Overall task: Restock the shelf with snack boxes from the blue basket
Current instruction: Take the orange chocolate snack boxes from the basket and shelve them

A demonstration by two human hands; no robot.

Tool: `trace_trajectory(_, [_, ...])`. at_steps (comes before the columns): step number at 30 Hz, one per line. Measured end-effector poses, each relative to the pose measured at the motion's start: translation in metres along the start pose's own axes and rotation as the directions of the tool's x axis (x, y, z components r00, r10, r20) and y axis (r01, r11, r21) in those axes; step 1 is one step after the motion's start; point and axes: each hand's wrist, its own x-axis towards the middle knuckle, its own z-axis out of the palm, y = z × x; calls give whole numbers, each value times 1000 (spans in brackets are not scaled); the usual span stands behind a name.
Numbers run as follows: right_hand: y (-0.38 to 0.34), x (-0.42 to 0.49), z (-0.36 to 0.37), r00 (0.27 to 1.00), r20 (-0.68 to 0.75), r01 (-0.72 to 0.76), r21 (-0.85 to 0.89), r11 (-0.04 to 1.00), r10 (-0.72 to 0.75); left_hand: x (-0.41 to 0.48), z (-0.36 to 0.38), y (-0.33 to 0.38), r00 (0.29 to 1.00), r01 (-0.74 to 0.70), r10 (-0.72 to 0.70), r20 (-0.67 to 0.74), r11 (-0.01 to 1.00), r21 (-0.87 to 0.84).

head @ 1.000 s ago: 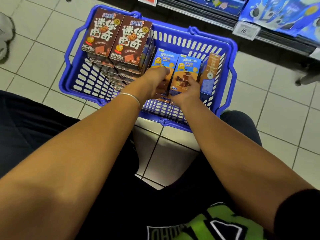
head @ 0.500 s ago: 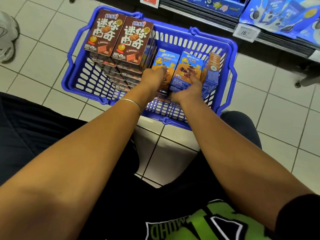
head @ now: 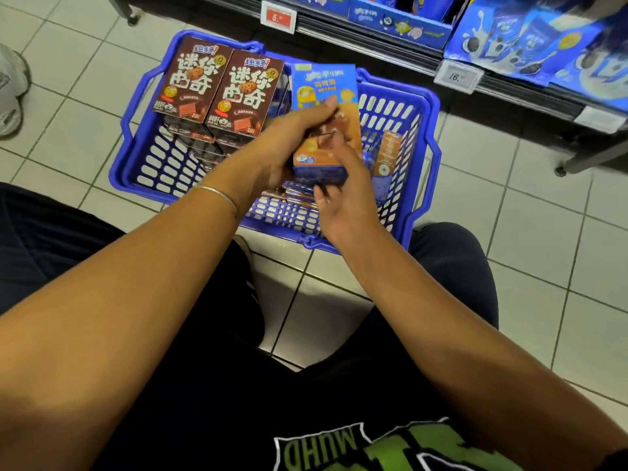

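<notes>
The right hand (head: 343, 198) and left hand (head: 289, 147) both grip a blue-and-orange cardboard snack box (head: 324, 93), holding it above the open right half of the blue slotted plastic basket (head: 423, 158). Stacked brown cardboard boxes (head: 204, 83) fill the basket's left half. Just beyond its far rim runs the dark metal shelf edge (head: 373, 34).

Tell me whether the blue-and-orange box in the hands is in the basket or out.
Out. The left hand and right hand grip the blue-and-orange box above the blue basket; its top overlaps the far rim.

Blue basket (head: 432, 137) with slotted walls, brown boxes (head: 217, 83) lettered white, blue and orange box (head: 326, 93), white tiled floor (head: 543, 239), black shirt (head: 339, 396) printed green.
</notes>
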Motion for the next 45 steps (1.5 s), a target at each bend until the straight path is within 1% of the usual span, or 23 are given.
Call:
trace_trajectory(2, [-4,3,1,996,76,37,11,999,-38,-1,-1,14,998,-51,50,-27,997,-57])
trace_trajectory(3, [-7,6,0,996,77,35,37,999,-38,-3,-2,21,997,-66,63,-38,994,-92])
trace_trajectory(4, [-9,12,-1,999,46,20,56,998,-22,-5,-3,27,996,-83,78,-49,989,-119])
trace_trajectory(5, [-10,20,-2,1000,-8,-1,38,999,1,-7,-5,33,994,-97,90,-59,986,-135])
trace_trajectory(7, [-9,36,-4,990,-133,-59,-99,993,46,-9,-10,38,991,-111,98,-87,980,-163])
trace_trajectory(9, [-3,53,-6,972,-223,-137,-274,952,76,-11,-14,38,990,-113,94,-108,975,-189])
trace_trajectory(11, [4,67,-8,958,-253,-231,-400,887,135,-13,-19,33,990,-99,75,-119,972,-213])
trace_trajectory(13, [12,78,-12,951,-228,-291,-445,847,207,-15,-24,27,990,-86,58,-131,972,-220])
trace_trajectory(15, [17,83,-11,955,-167,-295,-436,850,246,-15,-28,22,990,-76,47,-136,975,-209])
trace_trajectory(18, [21,89,-2,969,-97,-248,-387,888,228,-15,-31,20,990,-77,52,-134,980,-183])
trace_trajectory(19, [23,91,1,972,-95,-233,-396,888,213,-15,-30,20,990,-80,56,-132,981,-177])
trace_trajectory(22, [24,96,9,968,-186,-235,-436,869,169,-13,-28,19,991,-80,61,-120,983,-164])
trace_trajectory(24, [22,98,9,965,-204,-243,-467,850,164,-12,-27,18,992,-72,53,-115,984,-163])
trace_trajectory(27, [21,104,4,950,-260,-277,-429,860,176,-12,-27,16,992,-59,41,-118,985,-162])
trace_trajectory(31, [24,107,-1,950,-217,-301,-456,838,223,-14,-28,16,993,-61,38,-115,978,-198])
trace_trajectory(35, [23,107,0,952,-203,-304,-542,783,229,-16,-27,16,993,-66,42,-113,975,-211])
trace_trajectory(37, [21,108,0,958,-159,-286,-570,770,238,-17,-26,16,993,-66,42,-115,975,-210])
trace_trajectory(40, [14,107,-4,976,-91,-216,-556,803,200,-19,-28,16,992,-65,42,-120,979,-195])
trace_trajectory(44, [4,98,-12,988,-27,-148,-433,889,152,-20,-31,18,992,-62,40,-120,981,-184])
trace_trajectory(45, [3,98,-19,988,-48,-153,-395,906,146,-19,-31,19,992,-62,41,-122,982,-176])
